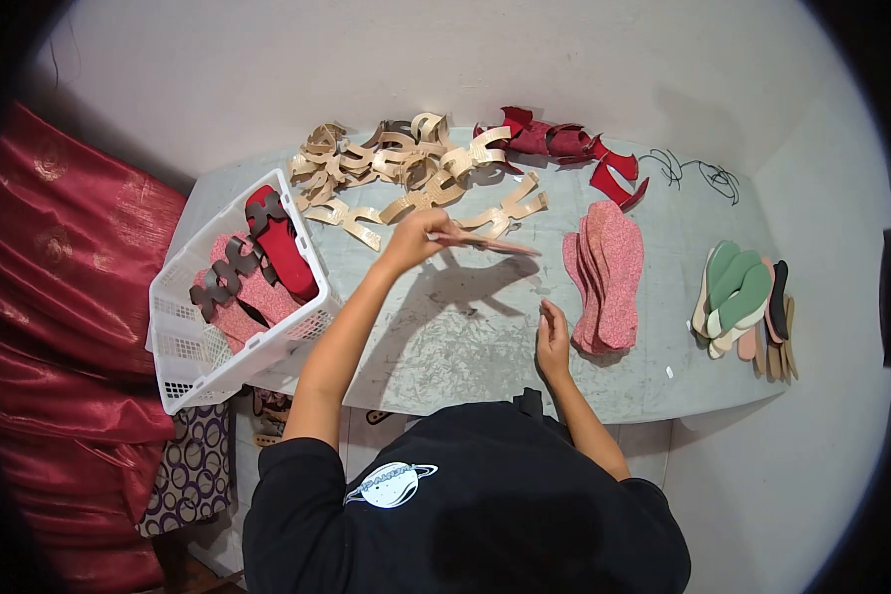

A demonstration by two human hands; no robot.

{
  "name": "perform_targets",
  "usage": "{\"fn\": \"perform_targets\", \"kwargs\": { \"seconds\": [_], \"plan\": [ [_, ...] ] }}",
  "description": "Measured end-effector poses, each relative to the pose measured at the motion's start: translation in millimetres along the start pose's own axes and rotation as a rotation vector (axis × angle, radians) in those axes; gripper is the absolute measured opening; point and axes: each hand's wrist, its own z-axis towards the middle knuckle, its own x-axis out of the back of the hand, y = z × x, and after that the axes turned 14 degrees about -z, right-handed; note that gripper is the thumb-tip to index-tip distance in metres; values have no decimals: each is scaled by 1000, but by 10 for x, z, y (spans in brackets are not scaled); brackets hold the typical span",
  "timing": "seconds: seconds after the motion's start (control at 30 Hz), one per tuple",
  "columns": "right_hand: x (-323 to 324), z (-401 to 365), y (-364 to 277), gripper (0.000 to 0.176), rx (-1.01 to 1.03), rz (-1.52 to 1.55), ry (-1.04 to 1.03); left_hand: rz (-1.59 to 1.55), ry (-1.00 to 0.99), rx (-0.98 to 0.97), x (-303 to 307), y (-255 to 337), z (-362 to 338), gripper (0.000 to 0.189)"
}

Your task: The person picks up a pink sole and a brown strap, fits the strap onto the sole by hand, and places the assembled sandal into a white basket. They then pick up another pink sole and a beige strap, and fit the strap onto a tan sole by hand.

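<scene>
Pink and thin, the insole (490, 244) looks light and bendy, best pinched at one end. The left hand (421, 238) has its fingers closed on the insole's left end above the table (445, 337). The right hand (552, 342) rests half-curled and empty beside the stack (609, 277).

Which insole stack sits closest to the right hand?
The pink speckled stack, just beside the right hand; the green-and-cream stack lies farther right.
</scene>
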Motion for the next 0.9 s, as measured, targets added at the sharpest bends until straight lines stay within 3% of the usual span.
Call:
{"fn": "perform_targets", "kwargs": {
  "seconds": [0.03, 0.1, 0.3, 0.57, 0.63, 0.9],
  "plan": [
    [-6, -3, -1, 33, -3, 8, 15, 45, 42, -134, -68, 30, -38, 15],
    [0, -12, -13, 34, 0, -18, 39, 196, -2, -126, -217, -49, -215, 13],
    [64, -4, -90, 35, 91, -204, 123, 163, 26, -183, -676, -251, -684, 15],
    [60, 17, -161, 40, 213, -429, 6, 175, 37, -58, -902, -323, -1167, 15],
    [68, 49, -220, 42, 321, -646, -74, 154, 86, 11, -937, -319, -1259, 14],
    [-32, 153, -216, 43, 511, -720, -272, 123, 182, 110, -993, -322, -1497, 16]
  ]
}}
